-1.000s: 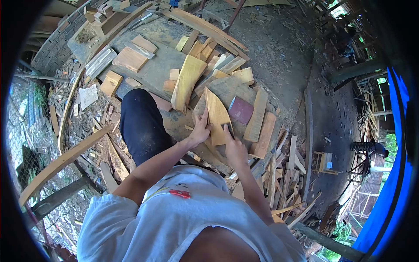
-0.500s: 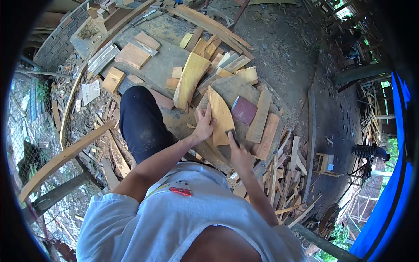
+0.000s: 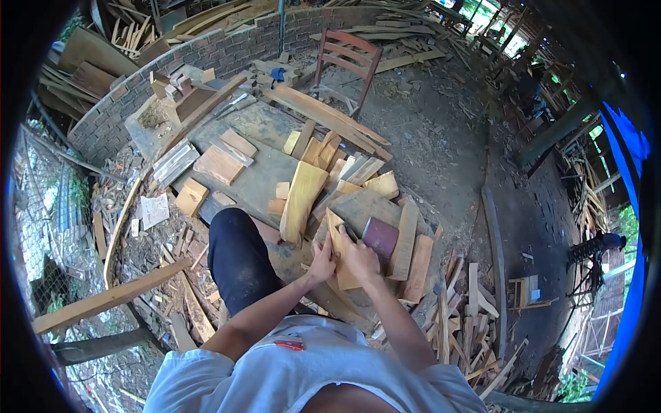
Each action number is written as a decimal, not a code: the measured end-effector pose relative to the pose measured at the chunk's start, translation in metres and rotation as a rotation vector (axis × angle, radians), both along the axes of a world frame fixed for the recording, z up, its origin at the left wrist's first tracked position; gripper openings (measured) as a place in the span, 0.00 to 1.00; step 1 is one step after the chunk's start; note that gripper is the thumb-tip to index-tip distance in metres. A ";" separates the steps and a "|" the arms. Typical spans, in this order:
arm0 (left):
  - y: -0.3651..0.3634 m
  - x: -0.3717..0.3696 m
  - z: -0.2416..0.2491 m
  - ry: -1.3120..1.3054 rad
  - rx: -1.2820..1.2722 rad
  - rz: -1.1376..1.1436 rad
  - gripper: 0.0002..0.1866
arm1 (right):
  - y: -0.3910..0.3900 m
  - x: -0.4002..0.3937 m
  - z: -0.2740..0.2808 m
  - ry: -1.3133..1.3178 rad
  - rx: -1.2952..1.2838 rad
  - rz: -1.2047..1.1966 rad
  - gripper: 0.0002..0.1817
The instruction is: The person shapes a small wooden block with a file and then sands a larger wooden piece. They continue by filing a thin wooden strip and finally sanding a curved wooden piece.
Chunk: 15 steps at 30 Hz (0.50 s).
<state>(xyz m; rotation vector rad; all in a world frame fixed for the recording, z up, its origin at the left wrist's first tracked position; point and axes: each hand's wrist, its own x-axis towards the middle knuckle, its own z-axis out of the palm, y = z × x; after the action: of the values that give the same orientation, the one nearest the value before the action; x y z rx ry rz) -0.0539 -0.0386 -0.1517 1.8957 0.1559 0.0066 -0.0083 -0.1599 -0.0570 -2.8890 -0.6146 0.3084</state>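
Note:
A leaf-shaped, pale wooden board (image 3: 347,278) with a pointed far end lies at a slant on the grey work surface in front of me. Along its left edge, my left hand (image 3: 323,259) is closed on it. My right hand (image 3: 361,260) rests over the board near its tip, fingers curled round a small dark piece that looks like folded sandpaper, now mostly hidden under them. Just right of that hand stands a maroon sandpaper roll (image 3: 381,237). Left of the board lies a thick curved yellowish wood block (image 3: 303,198).
Two flat planks (image 3: 418,268) lie right of the roll. Offcuts (image 3: 323,148) and flat boards (image 3: 218,164) cover the bench farther off. A red-brown chair (image 3: 348,58) stands beyond, near a low brick wall (image 3: 110,120). Scrap wood (image 3: 475,310) is heaped at my right.
My right hand has moved from the board's lower right edge up toward its tip, next to my left hand. The camera has tilted up, bringing the chair and wall into view.

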 end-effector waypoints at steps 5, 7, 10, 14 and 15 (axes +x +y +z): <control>0.003 0.000 -0.004 0.061 -0.048 -0.027 0.40 | -0.053 -0.076 0.023 0.056 -0.061 0.026 0.34; 0.003 0.003 -0.008 0.039 -0.032 -0.034 0.41 | -0.063 -0.090 0.025 0.121 -0.093 0.006 0.35; 0.006 0.002 0.015 0.110 -0.119 -0.032 0.41 | -0.046 -0.074 0.024 0.104 0.058 -0.039 0.34; 0.006 0.000 0.028 0.213 -0.170 -0.005 0.39 | -0.002 -0.016 0.007 0.043 0.102 -0.061 0.29; 0.006 -0.001 0.046 0.294 -0.269 0.008 0.39 | 0.005 -0.007 0.011 0.044 0.116 -0.049 0.29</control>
<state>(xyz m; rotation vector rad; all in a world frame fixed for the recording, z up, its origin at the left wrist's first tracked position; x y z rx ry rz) -0.0545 -0.0330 -0.1054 1.6192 0.3475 -0.2760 -0.0153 -0.1549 -0.0458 -2.7742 -0.5347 0.3176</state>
